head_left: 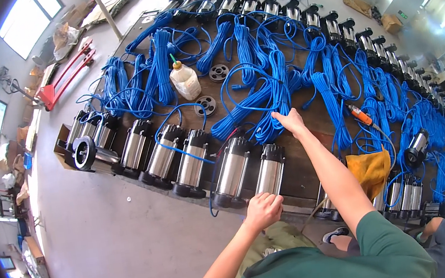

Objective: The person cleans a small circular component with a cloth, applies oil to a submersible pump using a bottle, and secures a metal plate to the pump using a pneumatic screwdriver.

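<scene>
My left hand is closed in a fist at the near end of a steel cylindrical motor or pump with a black top. The hand covers the base of that cylinder, so what the fingers hold is hidden. Further forward, my right hand reaches over the table with its fingers apart. Its fingertips touch the lower end of a coiled blue cable bundle. Left of the covered cylinder stands a similar steel cylinder, with blue cable hanging beside it.
More steel cylinders line both table edges. Blue bundles cover much of the brown tabletop. A white bottle, two metal discs, an orange-handled tool and a yellow cloth lie around. Another person's leg shows right.
</scene>
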Demonstrator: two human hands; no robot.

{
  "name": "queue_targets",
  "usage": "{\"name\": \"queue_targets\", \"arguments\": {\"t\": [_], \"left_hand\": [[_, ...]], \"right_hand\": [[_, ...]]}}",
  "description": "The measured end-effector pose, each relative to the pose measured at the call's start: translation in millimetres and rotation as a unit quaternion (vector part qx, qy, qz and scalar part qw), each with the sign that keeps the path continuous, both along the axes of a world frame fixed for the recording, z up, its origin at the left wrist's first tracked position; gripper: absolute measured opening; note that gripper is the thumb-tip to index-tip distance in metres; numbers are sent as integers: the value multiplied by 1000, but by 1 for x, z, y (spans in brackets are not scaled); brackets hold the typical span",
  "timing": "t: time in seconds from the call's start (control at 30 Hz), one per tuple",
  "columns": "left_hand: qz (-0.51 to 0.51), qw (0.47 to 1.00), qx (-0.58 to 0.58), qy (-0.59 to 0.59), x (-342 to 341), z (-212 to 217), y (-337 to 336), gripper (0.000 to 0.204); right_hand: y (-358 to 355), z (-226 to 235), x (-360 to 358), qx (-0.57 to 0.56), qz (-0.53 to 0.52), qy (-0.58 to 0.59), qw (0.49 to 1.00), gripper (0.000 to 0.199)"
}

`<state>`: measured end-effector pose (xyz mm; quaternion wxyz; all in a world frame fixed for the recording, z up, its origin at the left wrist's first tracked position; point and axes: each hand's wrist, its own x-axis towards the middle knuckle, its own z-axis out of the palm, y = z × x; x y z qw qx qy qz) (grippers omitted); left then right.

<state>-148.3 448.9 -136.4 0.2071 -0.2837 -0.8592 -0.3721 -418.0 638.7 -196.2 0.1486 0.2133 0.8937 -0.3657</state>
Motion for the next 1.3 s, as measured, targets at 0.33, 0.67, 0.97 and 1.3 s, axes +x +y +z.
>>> {"name": "queue_targets", "arguments": {"t": [0.33,0.67,0.97,1.3], "left_hand": [[169,982,-1,-81,52,46,-34,54],[460,865,138,-147,143,34,-236,16],[237,901,267,-248,103,71,-282,16],[-151,710,560,-399,57,135,-265,47]], "right_hand": [[-18,30,120,-51,74,324,942,58],[130,104,239,452,-143,117,872,60],[172,129,275,356,-233,268,864,23],[-297,267,346,-229,145,311,911,18]]}}
